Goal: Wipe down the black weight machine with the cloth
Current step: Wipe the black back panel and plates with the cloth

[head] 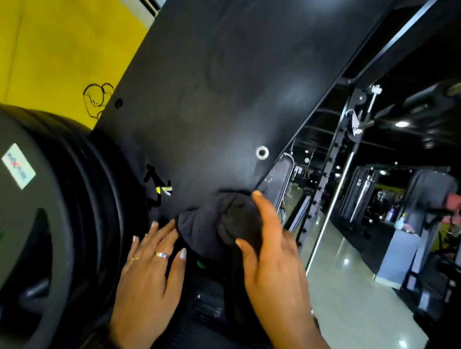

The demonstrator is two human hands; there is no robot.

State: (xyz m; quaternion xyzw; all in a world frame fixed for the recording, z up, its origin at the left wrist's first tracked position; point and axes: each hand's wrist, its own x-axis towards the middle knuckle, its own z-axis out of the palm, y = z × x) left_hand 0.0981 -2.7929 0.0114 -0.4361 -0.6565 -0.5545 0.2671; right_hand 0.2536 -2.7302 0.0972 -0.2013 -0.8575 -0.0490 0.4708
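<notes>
While right hand (274, 263) grips cloth (219, 224) on machine (219, 74) | left hand (149, 279) flat

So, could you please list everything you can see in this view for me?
black flat weight-machine panel: one, black, centre
dark bunched cloth: one, black, at the panel's lower edge
black round weight plates: a stack, black, left
silver metal ring fitting: one, silver, low on the panel
yellow painted wall: one, yellow, upper left
glossy grey floor: one, grey, right
left hand: one, flat, fingers straight, beside the cloth
right hand: one, holds the cloth against the panel
</notes>
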